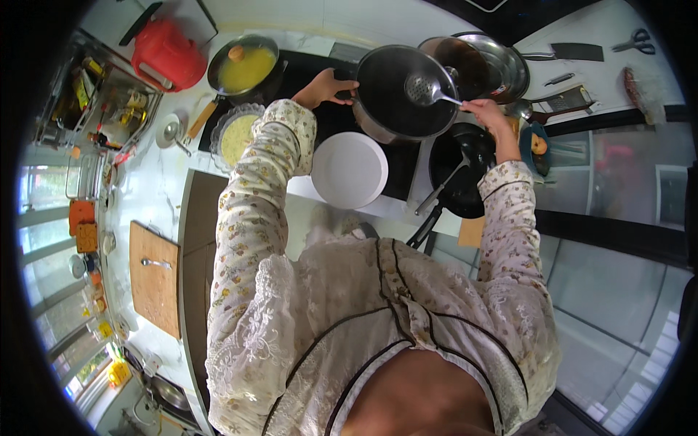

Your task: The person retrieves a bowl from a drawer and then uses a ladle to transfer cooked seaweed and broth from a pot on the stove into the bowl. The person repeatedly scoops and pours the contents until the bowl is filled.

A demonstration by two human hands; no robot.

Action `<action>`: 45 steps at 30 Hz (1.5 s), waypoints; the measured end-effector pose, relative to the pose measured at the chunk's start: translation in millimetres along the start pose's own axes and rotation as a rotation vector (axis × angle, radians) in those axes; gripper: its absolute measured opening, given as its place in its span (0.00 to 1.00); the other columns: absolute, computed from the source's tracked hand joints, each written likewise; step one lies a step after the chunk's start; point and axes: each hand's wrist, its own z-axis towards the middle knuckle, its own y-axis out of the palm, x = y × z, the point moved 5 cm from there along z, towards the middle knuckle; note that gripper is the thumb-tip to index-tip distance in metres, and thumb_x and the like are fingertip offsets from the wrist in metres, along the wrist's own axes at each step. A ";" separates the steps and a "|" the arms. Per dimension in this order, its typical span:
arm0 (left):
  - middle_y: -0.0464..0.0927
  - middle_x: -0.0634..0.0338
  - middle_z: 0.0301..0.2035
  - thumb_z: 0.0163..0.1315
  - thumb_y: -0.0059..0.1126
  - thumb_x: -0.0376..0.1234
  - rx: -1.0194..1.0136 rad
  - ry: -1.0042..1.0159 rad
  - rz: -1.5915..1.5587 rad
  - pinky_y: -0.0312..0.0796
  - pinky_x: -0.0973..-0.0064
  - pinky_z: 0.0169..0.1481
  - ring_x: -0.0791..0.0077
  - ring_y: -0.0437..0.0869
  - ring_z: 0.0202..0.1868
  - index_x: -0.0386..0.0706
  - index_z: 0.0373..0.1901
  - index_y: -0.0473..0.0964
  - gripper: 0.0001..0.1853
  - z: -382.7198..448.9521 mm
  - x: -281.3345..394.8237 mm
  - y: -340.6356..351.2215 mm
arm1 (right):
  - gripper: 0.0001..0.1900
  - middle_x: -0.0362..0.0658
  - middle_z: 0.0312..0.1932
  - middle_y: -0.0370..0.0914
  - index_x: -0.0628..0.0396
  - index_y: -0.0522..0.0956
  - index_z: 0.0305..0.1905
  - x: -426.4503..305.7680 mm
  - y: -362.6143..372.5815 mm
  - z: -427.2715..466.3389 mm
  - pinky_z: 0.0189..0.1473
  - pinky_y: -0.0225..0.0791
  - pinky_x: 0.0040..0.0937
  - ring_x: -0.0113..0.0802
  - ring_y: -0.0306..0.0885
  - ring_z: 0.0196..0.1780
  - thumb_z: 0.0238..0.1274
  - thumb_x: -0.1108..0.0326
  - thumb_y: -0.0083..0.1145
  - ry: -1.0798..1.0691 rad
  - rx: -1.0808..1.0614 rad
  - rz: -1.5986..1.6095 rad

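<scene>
A deep dark-lined pot (376, 126) stands on the black cooktop before me, with faint steam over its inside. My left hand (324, 91) grips the pot's left side at its handle. In my right hand (487, 113) is the metal handle of a perforated skimmer (422, 90); its bowl hangs over the pot and looks bare. Nearer me, a white round dish (350, 170) sits at the cooktop's front. To the left a scalloped glass bowl (236, 139) contains a pale yellow mixture, partly hidden by my left sleeve.
A lidded pan (244, 71) with yellow contents stands back left, beside a red kettle (170, 54). At right are a black wok (474, 201) with a metal ladle (443, 186), a cleaver (578, 52) and scissors (635, 42). A wooden cutting board (155, 294) lies on the left counter.
</scene>
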 end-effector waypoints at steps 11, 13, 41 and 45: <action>0.80 0.53 0.29 0.53 0.69 0.42 0.190 0.060 0.217 0.75 0.75 0.22 0.66 0.84 0.21 0.25 0.42 0.67 0.30 21.2 -1.6 -13.1 | 0.10 0.49 0.27 0.78 0.52 0.82 0.30 -50.0 9.6 -23.2 0.36 0.71 0.42 0.49 0.78 0.35 0.56 0.58 0.58 -0.518 0.486 -0.634; 0.80 0.52 0.29 0.52 0.69 0.45 0.391 0.135 0.245 0.74 0.76 0.20 0.66 0.83 0.20 0.26 0.42 0.66 0.31 21.9 -11.4 -11.9 | 0.10 0.47 0.27 0.79 0.53 0.80 0.30 -73.1 26.6 -22.2 0.36 0.72 0.41 0.47 0.79 0.35 0.58 0.60 0.56 -0.609 0.633 -0.754; 0.78 0.51 0.42 0.58 0.58 0.37 0.669 -0.241 -0.017 0.73 0.70 0.45 0.66 0.80 0.42 0.33 0.48 0.72 0.20 -211.7 -293.7 53.8 | 0.10 0.38 0.15 0.77 0.59 0.83 0.25 -46.8 115.8 48.3 0.21 0.63 0.26 0.25 0.70 0.17 0.50 0.62 0.65 -0.329 -0.287 -0.504; 0.77 0.54 0.42 0.61 0.55 0.36 0.569 -0.274 -0.118 0.74 0.72 0.44 0.69 0.80 0.42 0.32 0.48 0.71 0.19 -219.7 -279.4 60.6 | 0.11 0.34 0.14 0.71 0.59 0.83 0.28 -40.2 122.2 51.8 0.17 0.55 0.21 0.20 0.64 0.16 0.54 0.61 0.64 -0.161 -0.352 -0.378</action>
